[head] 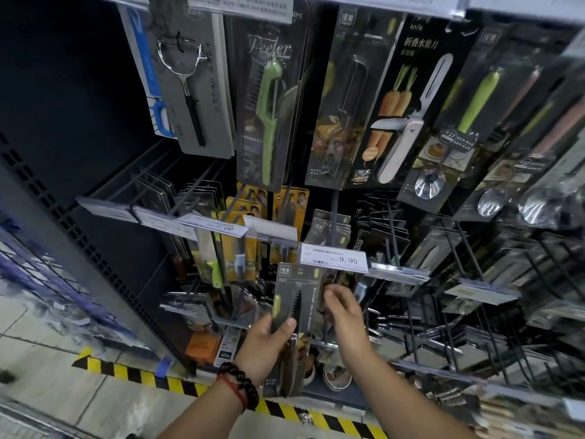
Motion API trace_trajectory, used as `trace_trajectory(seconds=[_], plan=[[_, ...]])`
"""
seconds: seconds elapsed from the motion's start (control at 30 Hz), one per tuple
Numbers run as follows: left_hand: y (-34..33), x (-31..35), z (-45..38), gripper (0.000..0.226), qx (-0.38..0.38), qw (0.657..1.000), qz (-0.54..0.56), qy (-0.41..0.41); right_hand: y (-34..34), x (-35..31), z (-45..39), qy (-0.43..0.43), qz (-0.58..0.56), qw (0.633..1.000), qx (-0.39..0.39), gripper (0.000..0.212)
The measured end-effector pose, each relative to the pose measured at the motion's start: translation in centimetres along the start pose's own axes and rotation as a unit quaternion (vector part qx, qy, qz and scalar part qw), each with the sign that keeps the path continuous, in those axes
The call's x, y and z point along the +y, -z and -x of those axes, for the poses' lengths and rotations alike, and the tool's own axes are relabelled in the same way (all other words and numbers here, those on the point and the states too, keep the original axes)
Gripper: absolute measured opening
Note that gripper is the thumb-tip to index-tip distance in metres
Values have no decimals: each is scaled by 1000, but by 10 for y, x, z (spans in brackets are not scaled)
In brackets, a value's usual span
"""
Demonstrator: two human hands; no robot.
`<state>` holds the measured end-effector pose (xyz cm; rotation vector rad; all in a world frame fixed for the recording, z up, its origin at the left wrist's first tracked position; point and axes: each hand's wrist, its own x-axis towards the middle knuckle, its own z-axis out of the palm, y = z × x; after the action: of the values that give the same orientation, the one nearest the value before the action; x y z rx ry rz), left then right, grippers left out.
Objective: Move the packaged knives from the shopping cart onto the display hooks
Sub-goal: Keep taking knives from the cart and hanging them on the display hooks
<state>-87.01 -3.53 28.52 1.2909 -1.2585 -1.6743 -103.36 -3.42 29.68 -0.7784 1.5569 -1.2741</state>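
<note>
My left hand grips a packaged knife, a dark card with a serrated blade and a brown handle, held upright in front of the display. Its top edge sits just below and left of the white 9.90 price tag at the tip of a display hook. My right hand is beside the pack's right edge with fingers loosely curled near the card; whether it touches the card is unclear. More dark knife packs hang behind that tag. The shopping cart shows as blue wire at the left edge.
Peelers, a folding fruit knife and spoons hang on the row above. Orange-carded knives hang to the left, rows of dark packs and bare black hooks to the right. A yellow-black hazard stripe runs along the floor under the rack.
</note>
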Motion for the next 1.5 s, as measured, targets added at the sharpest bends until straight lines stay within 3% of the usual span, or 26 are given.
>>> trace_trajectory(seconds=[0.13,0.23,0.33,0.4,0.5,0.57,0.63,0.8,0.9,1.07,1.2,1.5], plan=[[-14,3,-3,18,-23,999,-4,-25,-1,-9,13,12,-29,998,-52,12],[-21,5,-5,21,-34,998,-29,-40,-2,-13,15,43,-25,998,-40,16],[-20,16,-4,21,63,983,-135,-106,0,-18,11,54,-21,998,-16,36],[-12,35,3,31,174,929,-240,-222,3,-22,7,62,-17,998,-11,33],[2,65,4,49,268,795,-357,-411,4,-30,1,62,-10,998,-4,22],[9,87,-4,54,312,720,-407,-468,2,-34,-3,56,-22,998,10,18],[17,106,-13,55,331,679,-465,-463,-1,-36,-9,45,-34,998,20,17],[39,123,-27,65,266,678,-556,-400,-2,-34,-19,27,-23,999,37,15],[47,123,-30,69,240,660,-588,-402,-2,-32,-22,32,-11,998,46,17],[41,122,-31,63,280,637,-598,-398,-1,-25,-29,37,3,998,52,30],[40,121,-35,55,305,624,-591,-409,-3,-24,-27,42,41,998,31,17],[40,118,-39,56,316,622,-570,-434,2,-23,-25,35,34,998,29,12]])
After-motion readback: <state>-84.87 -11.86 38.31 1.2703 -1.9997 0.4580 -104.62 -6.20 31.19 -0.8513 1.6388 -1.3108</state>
